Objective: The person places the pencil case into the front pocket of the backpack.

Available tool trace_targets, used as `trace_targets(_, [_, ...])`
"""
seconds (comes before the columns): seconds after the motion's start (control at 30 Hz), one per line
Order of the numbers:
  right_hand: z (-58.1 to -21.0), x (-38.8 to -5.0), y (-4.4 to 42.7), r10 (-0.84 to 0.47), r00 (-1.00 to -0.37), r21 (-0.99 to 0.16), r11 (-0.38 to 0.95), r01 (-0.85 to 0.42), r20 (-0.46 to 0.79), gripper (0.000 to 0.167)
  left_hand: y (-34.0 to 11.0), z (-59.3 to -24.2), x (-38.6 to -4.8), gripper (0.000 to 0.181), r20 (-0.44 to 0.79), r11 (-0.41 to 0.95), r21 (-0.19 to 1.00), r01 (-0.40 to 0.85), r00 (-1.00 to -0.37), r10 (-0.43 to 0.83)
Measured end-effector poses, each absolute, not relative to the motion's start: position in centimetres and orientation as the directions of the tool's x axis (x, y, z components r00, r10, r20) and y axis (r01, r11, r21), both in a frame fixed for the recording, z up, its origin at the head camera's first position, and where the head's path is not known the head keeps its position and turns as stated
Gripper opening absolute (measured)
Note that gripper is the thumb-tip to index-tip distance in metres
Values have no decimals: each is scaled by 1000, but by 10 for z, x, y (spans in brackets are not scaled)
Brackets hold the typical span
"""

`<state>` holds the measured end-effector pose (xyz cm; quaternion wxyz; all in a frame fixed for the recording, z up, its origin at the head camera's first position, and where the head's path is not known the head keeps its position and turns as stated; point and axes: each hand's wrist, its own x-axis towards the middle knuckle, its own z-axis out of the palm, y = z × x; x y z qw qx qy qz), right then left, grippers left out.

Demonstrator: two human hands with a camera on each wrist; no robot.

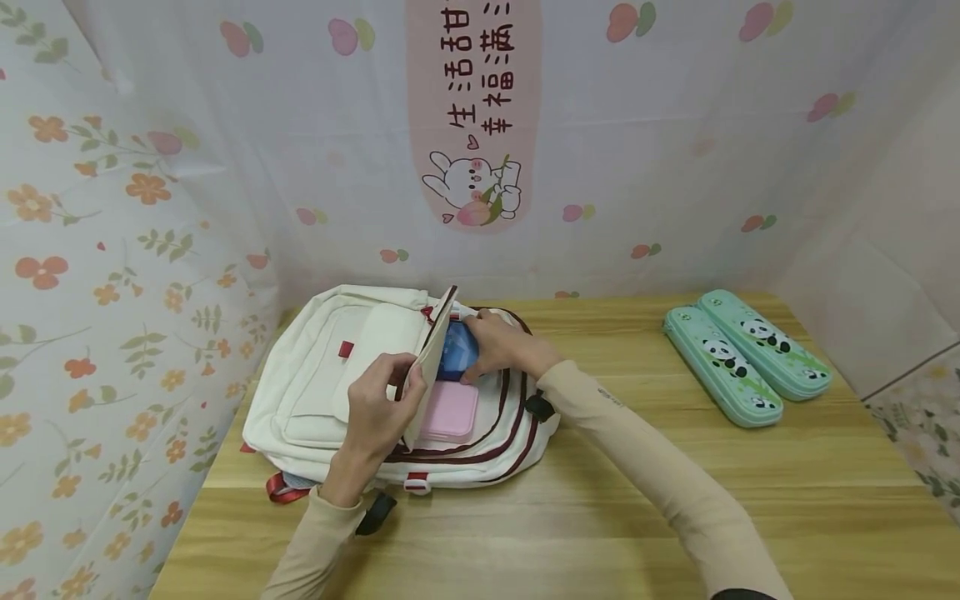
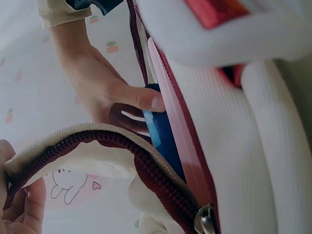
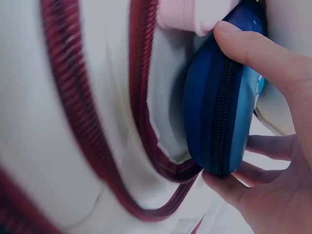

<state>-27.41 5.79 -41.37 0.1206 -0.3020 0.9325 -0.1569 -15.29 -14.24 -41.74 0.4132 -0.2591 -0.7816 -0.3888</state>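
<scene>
A cream backpack (image 1: pixel 322 367) with dark red zippers lies on the table, one zipped compartment open. My left hand (image 1: pixel 382 404) pinches the edge of its flap (image 2: pixel 92 134) and holds it raised. Inside the opening, my right hand (image 1: pixel 502 343) grips a blue zippered case (image 3: pixel 214 107), thumb on one side and fingers on the other. That case sits partly in the compartment, its lower part hidden. Beside it lies a pink box (image 1: pixel 452 411), also in the compartment; the flap covers part of it.
Two mint-green panda pencil cases (image 1: pixel 723 367) lie side by side at the table's right. Black strap ends (image 1: pixel 377 514) and a red loop (image 1: pixel 285 489) stick out from the backpack. A printed curtain (image 1: pixel 637 150) hangs behind the wooden table (image 1: pixel 630 508).
</scene>
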Motion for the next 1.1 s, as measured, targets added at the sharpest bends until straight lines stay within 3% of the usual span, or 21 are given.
trace_targets(0.7, [-414,-261,70,-586,-789,-360,787,-502,-181,106,-138,-419,-152,12,848,562,393,728,-523,84])
trace_targets(0.93, [-408,-254,89,-588,-793,-346,786,-512,-160,96,-141,-422,-152,10,850,567,389,726,-520,82])
trace_targets(1.1, [-404,-250,107,-599,-797,-387,755,-529,-78,87,-142,-424,-152,11,849,562,391,729,-522,85])
